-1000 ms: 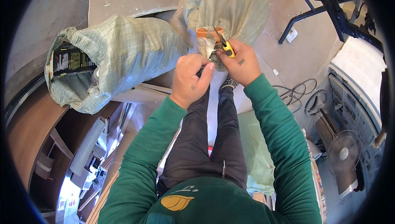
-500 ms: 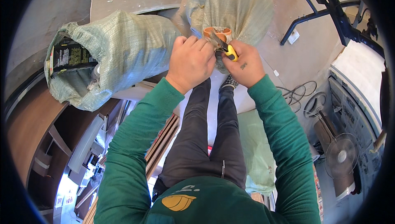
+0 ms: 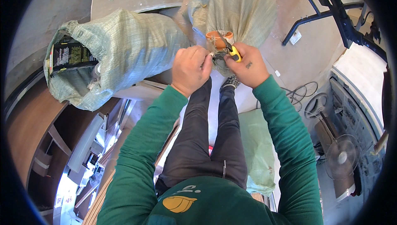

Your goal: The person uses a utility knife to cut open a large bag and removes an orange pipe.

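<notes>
Largest near you is the woven sack lying on its side [image 3: 136,47], off to your left, its mouth turned away from your hands. Just beyond your hands stands a bulging sack [image 3: 246,12] of the same pale weave. To your far right rises a black metal frame [image 3: 340,18], with a pale green sheet [image 3: 258,150] beside your leg and a wire-caged fan [image 3: 342,157] well apart from the work. A black printed box [image 3: 72,57] sits inside the lying sack's mouth.

Your left hand [image 3: 190,70] has its grip closed, fingers curled in; whether they pinch anything is hidden. Your right hand [image 3: 248,64] grips the yellow-and-black handled knife [image 3: 235,54], its blade slanting up and away from you, across the front of an orange ring [image 3: 219,40]. That ring, perhaps a roll or a cup, lies in front of the bulging sack, with dull greyish material [image 3: 221,55] bunched below it.

The step in hand looks like close blade work over that bunched material, both hands nearly meeting. As I judge it, your next move calls for a steady right wrist and left fingertips clear of the edge.
</notes>
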Action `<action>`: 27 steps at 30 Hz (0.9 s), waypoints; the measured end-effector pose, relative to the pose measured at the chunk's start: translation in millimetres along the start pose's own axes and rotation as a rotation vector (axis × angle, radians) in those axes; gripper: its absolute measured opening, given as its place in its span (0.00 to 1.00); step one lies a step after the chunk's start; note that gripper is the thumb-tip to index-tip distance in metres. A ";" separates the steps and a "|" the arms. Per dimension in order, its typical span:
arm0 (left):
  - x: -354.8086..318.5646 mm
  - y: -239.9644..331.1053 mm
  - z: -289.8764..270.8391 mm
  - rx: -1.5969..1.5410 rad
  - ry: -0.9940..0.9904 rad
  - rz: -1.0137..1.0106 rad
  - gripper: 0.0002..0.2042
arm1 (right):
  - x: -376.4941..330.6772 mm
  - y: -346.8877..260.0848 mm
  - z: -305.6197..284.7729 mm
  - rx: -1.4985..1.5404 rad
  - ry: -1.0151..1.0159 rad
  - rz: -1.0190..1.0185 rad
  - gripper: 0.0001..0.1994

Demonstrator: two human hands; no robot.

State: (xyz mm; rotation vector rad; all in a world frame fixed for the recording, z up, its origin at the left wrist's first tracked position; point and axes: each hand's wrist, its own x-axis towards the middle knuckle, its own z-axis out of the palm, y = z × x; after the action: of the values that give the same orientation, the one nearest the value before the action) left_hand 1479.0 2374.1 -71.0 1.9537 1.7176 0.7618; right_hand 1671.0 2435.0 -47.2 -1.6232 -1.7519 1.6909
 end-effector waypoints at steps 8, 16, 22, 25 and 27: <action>20.5 13.4 -13.7 -0.024 -0.125 -0.089 0.08 | -4.2 5.0 2.1 0.042 0.058 -0.009 0.10; 21.4 11.9 -13.1 -0.346 -0.125 -0.389 0.09 | -2.4 -1.7 2.6 -0.003 0.066 -0.031 0.10; 9.9 18.6 -20.7 -0.440 -0.086 -0.529 0.08 | -6.3 -7.1 8.2 0.050 0.038 0.019 0.12; 3.1 20.8 -29.9 -0.426 -0.071 -0.531 0.08 | -22.1 -14.2 11.9 0.104 0.074 -0.073 0.14; -1.7 22.8 -31.3 -0.424 -0.039 -0.492 0.09 | -36.7 -15.9 20.1 0.224 -0.029 0.035 0.15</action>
State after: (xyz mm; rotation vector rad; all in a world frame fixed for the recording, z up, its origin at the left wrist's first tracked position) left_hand 1475.7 2368.0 -32.9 1.1950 1.7368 0.8094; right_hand 1660.7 2399.2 -22.3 -1.5455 -1.4914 1.8597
